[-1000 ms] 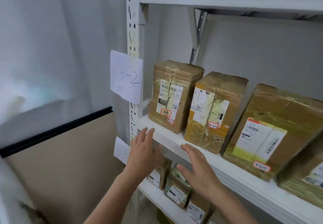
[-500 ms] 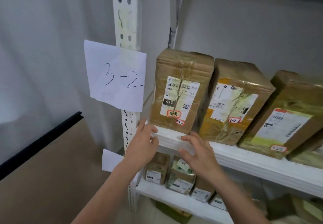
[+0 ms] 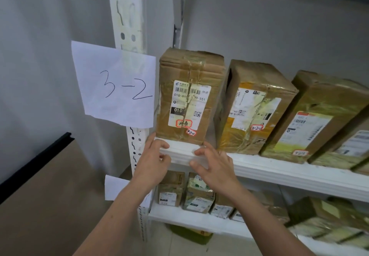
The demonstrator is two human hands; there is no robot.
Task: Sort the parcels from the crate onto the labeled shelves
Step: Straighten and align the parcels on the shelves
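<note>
Head view: likely settling leftmost parcel (image 3: pixel 189 96) on shelf (image 3: pixel 269 171) (tagged 3-2-1); left hand (image 3: pixel 152 162), right hand (image 3: pixel 216 166) empty, fingers loosely apart at lip. Next: fetch another from crate.

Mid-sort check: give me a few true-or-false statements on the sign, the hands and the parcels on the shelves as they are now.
1. The white paper sign on the white metal post reads 3-2. True.
2. The left hand grips a parcel. False: it and the right hand are at the front edge of the white upper shelf, holding no parcel.
3. The leftmost brown cardboard parcel lies flat. False: it stands upright, label facing out.
4. Small taped parcels stand on the white lower shelf. True.
</note>
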